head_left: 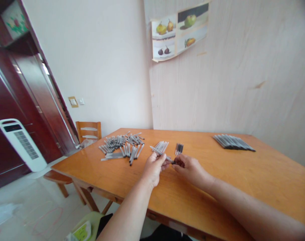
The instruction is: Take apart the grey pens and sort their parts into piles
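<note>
My left hand (154, 167) is closed around a grey-white pen (165, 156), its pale tip pointing up and to the left. At the pen's dark end, the fingers of my right hand (189, 168) are pinched together; exactly what they grip there is partly hidden. Just behind my left hand lies a small bunch of pale pens (162, 146). A short row of small dark-and-clear pieces (179, 148), perhaps pen caps, lies beyond my right hand.
A loose heap of grey pens (117, 143) covers the table's far left. At the right, a neat row of pens (233, 142) lies on the wooden table (243, 177). A wooden chair (88, 129) and white tower fan (23, 144) stand to the left.
</note>
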A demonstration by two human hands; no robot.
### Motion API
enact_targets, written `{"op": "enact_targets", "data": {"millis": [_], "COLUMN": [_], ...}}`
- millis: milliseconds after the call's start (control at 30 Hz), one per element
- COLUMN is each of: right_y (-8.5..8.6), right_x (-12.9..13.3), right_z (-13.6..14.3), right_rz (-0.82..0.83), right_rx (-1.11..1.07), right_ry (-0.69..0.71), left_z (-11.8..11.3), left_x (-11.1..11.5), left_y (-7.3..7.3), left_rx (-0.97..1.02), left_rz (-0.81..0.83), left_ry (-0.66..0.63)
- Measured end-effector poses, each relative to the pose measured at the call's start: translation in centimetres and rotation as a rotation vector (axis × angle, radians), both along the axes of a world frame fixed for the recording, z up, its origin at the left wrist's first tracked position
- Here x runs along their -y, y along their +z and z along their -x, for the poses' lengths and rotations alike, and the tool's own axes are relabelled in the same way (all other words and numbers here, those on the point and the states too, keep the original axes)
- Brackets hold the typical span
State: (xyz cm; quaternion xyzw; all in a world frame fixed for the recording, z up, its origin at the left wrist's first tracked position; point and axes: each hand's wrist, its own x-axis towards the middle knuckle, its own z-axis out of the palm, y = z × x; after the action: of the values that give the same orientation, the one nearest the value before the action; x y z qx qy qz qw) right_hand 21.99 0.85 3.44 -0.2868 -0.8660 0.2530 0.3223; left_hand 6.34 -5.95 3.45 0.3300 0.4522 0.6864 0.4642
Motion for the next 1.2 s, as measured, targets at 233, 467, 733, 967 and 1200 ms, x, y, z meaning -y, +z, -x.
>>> {"op": "enact_targets", "data": {"millis": [233,467,733,967,1200], "right_y": [0.11,-0.19,-0.24,-0.07,-0.3], "right_x": [0.06,-0.22,-0.34,-0.15,-0.22], "right_z": [-0.09,0.02,0.01,0.02,-0.04], "right_rz": [0.03,0.057,0.054,0.017,0.016], "right_rx": [0.019,-0.016,-0.02,0.014,0.045], "right_ry": [0.04,0.022,0.001,0.014,0.047], "left_z": [0.05,-0.03,-0.07,-0.02,-0.21], "left_x": [-0.2,-0.25,-0.35,-0.4,-0.28], "left_y": [-0.34,-0.28,-0.36,-0.45,-0.24], "left_rx": [-0.002,-0.012,-0.031,-0.045,-0.038], "left_rz": [-0.002,0.008,0.024,0.03,0.039], "left_ry": [0.029,0.057,0.053,0.05,0.071]}}
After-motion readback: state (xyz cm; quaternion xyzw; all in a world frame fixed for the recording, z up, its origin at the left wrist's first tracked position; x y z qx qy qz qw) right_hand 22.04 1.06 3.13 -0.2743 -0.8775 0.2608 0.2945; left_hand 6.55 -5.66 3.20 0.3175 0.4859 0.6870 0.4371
